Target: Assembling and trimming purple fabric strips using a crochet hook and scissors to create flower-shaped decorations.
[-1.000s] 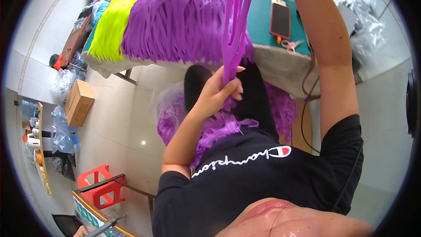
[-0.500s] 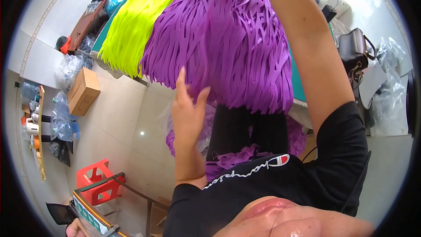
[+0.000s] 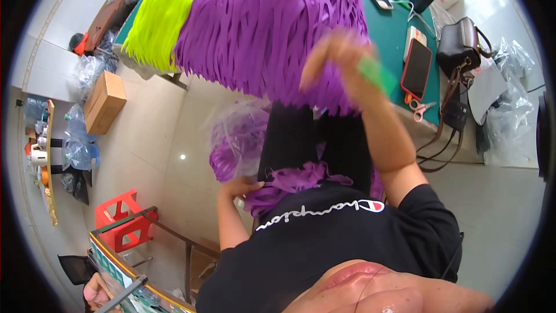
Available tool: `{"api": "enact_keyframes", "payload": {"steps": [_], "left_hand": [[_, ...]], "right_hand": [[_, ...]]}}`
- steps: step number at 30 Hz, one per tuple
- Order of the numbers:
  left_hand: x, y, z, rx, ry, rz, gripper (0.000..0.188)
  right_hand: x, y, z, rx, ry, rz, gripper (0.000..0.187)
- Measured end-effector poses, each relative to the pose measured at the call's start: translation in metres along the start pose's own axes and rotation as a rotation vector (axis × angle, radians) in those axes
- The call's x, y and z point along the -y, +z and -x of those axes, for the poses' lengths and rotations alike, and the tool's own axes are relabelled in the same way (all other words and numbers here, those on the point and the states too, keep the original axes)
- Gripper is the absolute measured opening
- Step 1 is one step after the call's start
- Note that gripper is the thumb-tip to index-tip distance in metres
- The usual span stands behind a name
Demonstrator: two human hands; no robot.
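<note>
A thick row of purple straps (image 3: 249, 29) lies over the green table (image 3: 382, 29), its ends hanging past the near edge. My right hand (image 3: 336, 58) is over its right part, smeared by motion, so its grip does not show. A blurred green patch (image 3: 376, 75) shows at that wrist. Low at the left, my left hand (image 3: 240, 187) is closed on the edge of a loose bunch of purple straps (image 3: 298, 179) across my lap; some fingers are hidden. Left of my legs is a clear plastic bag (image 3: 240, 133) with more purple straps.
Neon-yellow straps (image 3: 165, 11) hang beside the purple row. On the table's right are a phone (image 3: 417, 68), pink-handled scissors (image 3: 421, 108) and a dark handbag (image 3: 460, 46). A cardboard box (image 3: 105, 103) and red stool (image 3: 126, 220) stand left; another person (image 3: 98, 293) is lower left.
My right arm has come back from the far side of the table toward the near edge. The left hand has dropped from in front of the hanging straps to those on my lap.
</note>
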State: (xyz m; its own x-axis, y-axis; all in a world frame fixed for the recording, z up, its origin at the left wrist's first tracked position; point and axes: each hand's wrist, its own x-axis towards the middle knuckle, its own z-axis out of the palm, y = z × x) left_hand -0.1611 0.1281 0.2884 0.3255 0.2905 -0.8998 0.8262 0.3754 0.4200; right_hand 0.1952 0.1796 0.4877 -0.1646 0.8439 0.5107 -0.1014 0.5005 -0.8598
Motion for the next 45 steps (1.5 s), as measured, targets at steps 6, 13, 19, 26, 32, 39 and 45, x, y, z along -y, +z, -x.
{"api": "enact_keyframes", "payload": {"steps": [6,13,19,26,32,39,45], "left_hand": [[-0.036,-0.007,0.038,-0.281,0.555,0.139,0.029],[-0.156,0.038,0.079,0.166,0.814,0.619,0.024],[-0.169,0.06,0.057,0.601,0.692,0.028,0.038],[-0.194,0.063,0.049,0.486,1.087,0.424,0.045],[-0.204,0.07,0.056,0.001,1.039,-0.056,0.04],[-0.185,0.095,-0.018,-0.207,0.993,0.564,0.032],[-0.197,0.117,-0.032,0.748,0.481,1.254,0.056]], "right_hand": [[-0.075,0.1,0.154,0.225,0.336,0.355,0.046],[-0.013,0.08,0.163,-0.265,0.164,0.297,0.036],[0.074,0.027,0.18,-0.5,0.243,0.0,0.034],[0.106,0.0,0.203,-0.602,0.156,0.198,0.038],[0.106,-0.013,0.219,-0.522,0.275,0.174,0.04],[0.103,-0.003,0.227,-0.475,0.407,0.12,0.044],[0.087,-0.015,0.235,-0.112,0.394,0.337,0.042]]}}
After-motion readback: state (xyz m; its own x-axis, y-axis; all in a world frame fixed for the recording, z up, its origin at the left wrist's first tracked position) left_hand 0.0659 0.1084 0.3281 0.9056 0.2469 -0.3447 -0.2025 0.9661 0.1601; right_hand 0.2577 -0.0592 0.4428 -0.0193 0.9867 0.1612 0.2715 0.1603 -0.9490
